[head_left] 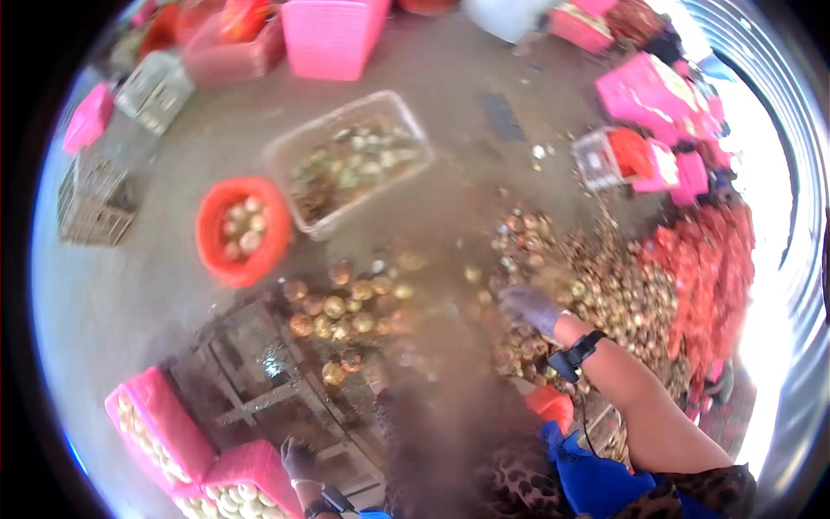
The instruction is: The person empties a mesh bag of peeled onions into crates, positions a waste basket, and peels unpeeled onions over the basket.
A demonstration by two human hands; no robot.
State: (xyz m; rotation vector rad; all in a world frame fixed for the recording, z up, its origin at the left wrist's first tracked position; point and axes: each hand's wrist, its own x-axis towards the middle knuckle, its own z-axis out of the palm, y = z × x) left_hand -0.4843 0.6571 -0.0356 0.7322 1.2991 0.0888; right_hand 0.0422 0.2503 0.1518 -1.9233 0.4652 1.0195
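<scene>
Veg-proc. wkspace w/ onion pile (631, 290), pink crates (333, 39), red sacks (711, 281).

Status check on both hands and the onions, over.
Right hand at the onion pile. Left hand near a pink crate, contact unclear. Blur clouds mid-view.

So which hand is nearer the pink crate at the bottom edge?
Left. In the picture, the left hand is just right of the pink crate; contact unclear. The right hand is well away, at the onion heap.
</scene>
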